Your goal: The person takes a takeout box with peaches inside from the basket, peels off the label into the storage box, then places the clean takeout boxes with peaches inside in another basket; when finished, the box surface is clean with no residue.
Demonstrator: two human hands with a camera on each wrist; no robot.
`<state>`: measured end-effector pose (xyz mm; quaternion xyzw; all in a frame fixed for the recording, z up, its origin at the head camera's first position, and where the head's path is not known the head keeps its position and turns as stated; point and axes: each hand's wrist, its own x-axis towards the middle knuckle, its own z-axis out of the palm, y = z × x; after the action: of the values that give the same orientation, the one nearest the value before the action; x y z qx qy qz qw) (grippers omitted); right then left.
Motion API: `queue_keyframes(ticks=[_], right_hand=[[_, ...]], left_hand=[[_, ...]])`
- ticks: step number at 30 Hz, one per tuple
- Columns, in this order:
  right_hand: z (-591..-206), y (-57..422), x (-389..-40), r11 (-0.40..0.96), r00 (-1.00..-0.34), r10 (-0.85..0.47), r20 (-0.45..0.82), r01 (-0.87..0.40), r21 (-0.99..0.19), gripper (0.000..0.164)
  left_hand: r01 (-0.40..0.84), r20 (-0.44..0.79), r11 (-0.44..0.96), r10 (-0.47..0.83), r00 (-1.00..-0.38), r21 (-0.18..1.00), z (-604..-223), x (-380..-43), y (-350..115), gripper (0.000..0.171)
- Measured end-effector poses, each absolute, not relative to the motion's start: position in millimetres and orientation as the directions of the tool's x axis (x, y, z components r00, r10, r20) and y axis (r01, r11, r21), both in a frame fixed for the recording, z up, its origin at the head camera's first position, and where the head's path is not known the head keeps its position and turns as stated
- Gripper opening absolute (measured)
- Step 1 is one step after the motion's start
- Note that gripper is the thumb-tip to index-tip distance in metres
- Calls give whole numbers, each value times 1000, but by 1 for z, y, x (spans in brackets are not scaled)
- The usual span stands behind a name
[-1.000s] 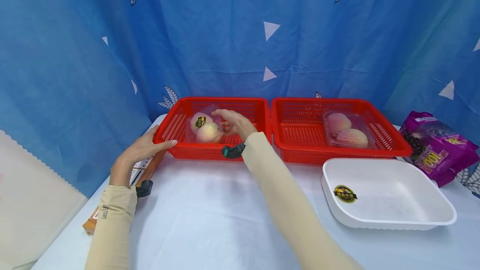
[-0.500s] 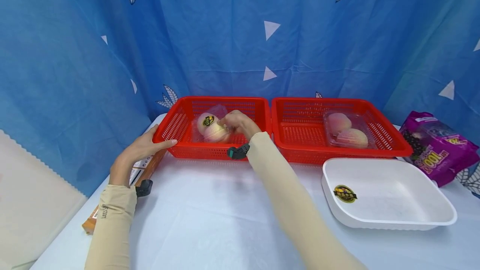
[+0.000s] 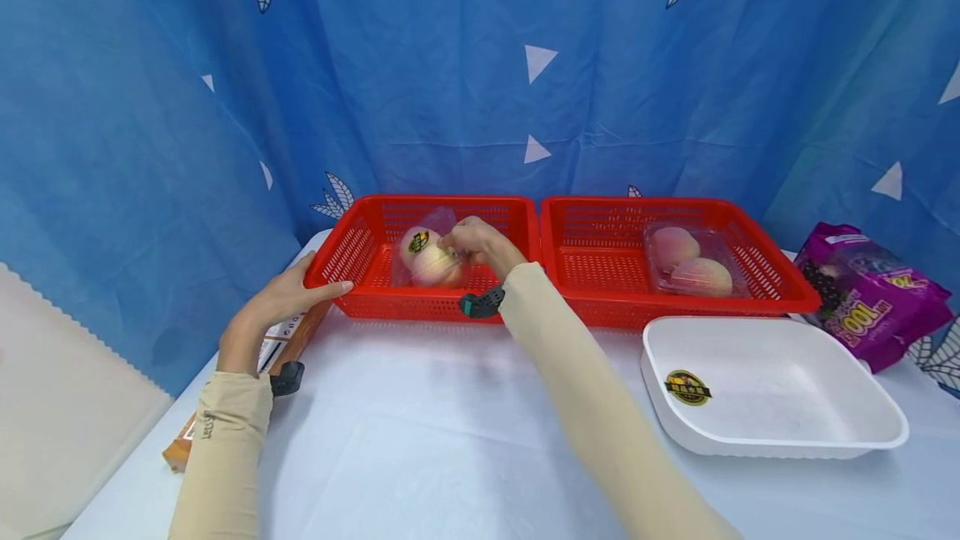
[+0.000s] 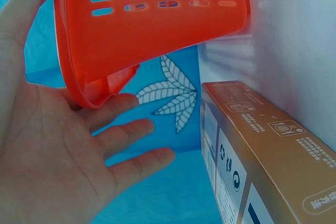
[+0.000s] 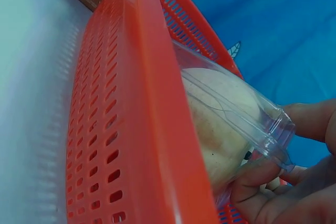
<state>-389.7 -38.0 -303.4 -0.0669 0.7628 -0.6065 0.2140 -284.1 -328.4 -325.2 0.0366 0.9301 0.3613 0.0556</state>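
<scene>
A blue curtain [image 3: 450, 90] printed with leaves and pale triangles hangs behind a white table [image 3: 405, 423]. Two red slotted baskets stand side by side near it, the left basket [image 3: 408, 307] and the right basket [image 3: 600, 273]. In front of the right one lies a white tray [image 3: 780, 386] with a dark and gold label on its inner wall; beyond it, at the far right, is a purple bag [image 3: 873, 302]. An orange-brown box [image 4: 273, 140] with white panels lies below the left hand [image 3: 285, 298], which has stayed at the near left corner of the left basket, its thumb at the front rim and its fingers straight and spread. The right hand [image 3: 483, 242] has moved a little to the right since a second ago; then it was beside the peach pack [image 3: 432, 261], and now its thumb and fingers pinch the pack's clear edge. The pack, in the left basket, has shifted rightward with it. It is transparent, ridged plastic over two pale yellow peaches; the right-wrist view shows a faint brownish patch on one. A similar pack [image 3: 693, 265] of pinker peaches lies in the right basket. A small black and gold sticker [image 3: 418, 242] marks the held pack.
</scene>
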Motion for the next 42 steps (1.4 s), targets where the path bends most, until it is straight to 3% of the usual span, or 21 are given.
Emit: queue_keyframes(ticks=[7, 12, 16, 17, 20, 22, 42], right_hand=[[-298, -37, -389, 227, -888, -404, -222, 138, -964, 43], [-292, -37, -387, 178, -886, -423, -191, 125, -976, 36], [-285, -36, -382, 133, -896, -411, -168, 123, -983, 10], [-284, -36, -381, 122, -899, -405, -165, 126, -984, 10], [-280, -32, -378, 88, -910, -381, -163, 140, -986, 40], [-278, -29, -376, 68, -913, -375, -163, 148, -987, 48], [-251, 45, -334, 0, -897, -437, -71, 79, -997, 61]], left_hand=[[29, -73, 736, 107, -992, 676, -325, -286, -328, 98], [33, -69, 730, 109, -992, 682, -326, -286, -327, 97], [35, -68, 731, 112, -991, 681, -326, -286, -327, 98], [36, -69, 730, 113, -991, 682, -326, -286, -327, 97], [33, -72, 732, 111, -991, 681, -326, -286, -327, 98], [25, -79, 730, 108, -991, 683, -326, -286, -327, 98], [9, -93, 726, 99, -991, 687, -325, -284, -328, 103]])
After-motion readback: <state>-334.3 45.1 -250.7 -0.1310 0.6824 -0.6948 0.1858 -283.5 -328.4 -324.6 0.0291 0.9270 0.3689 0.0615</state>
